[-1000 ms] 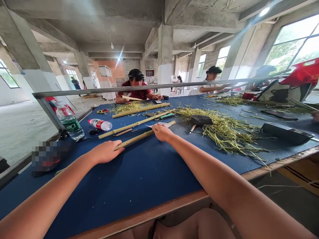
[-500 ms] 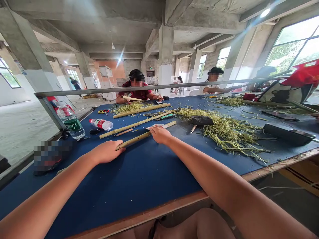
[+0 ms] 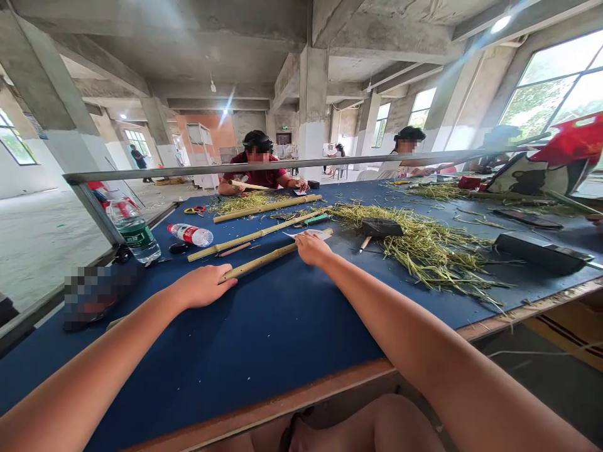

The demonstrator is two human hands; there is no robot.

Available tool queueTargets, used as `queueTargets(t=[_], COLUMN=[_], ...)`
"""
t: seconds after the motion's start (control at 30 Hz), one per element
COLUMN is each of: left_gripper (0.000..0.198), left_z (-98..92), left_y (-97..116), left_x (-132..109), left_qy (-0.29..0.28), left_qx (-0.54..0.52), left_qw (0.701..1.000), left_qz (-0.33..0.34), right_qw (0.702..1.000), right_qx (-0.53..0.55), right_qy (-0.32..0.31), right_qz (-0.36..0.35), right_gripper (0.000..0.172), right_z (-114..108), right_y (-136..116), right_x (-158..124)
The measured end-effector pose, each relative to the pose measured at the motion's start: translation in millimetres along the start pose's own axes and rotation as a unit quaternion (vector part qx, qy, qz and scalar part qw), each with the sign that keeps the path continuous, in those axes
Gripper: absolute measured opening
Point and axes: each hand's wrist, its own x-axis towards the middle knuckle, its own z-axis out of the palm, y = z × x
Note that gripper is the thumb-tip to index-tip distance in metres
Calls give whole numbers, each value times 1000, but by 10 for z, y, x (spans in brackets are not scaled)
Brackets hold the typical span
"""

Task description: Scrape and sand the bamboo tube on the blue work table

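My left hand [image 3: 207, 286] is closed round the near end of a bamboo tube [image 3: 259, 262], which has small dark holes like a flute's. The tube points away to the right over the blue table. Toward its far end, my right hand [image 3: 313, 247] is closed over a thin white sheet [image 3: 323, 235], pressed against the bamboo. The sheet looks like paper or the back of sandpaper; its rough side, if any, is hidden. Just beyond lie a longer bamboo stick [image 3: 245, 238] and a short brown stick [image 3: 235, 249].
A metal rail [image 3: 282, 167] crosses above the table. Plastic bottles [image 3: 191, 235] stand and lie at left. A pile of green-yellow shavings [image 3: 424, 251], a dark block [image 3: 382, 227] and a black box [image 3: 541, 252] are at right. A co-worker [image 3: 257, 163] sits opposite, holding a stick.
My right hand has slid with the white sheet along the tube, away from my left hand toward the far end. My left hand and the tube stay in place.
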Motion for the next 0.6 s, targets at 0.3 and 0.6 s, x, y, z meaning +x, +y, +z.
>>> queueTargets(t=[0.3,0.6], left_gripper=[41,48], left_z=[1,23], left_y=[10,-22], left_x=[2,9], left_qy=[4,6], left_qx=[-4,0], left_qw=[1000,1000], left_qz=[7,0], right_qw=[994,999], right_qx=[30,-2], right_qy=[16,14], right_qz=[-107,-51], right_gripper=[50,47], right_z=[123,8], right_y=[-453,-23], right_x=[-133,11])
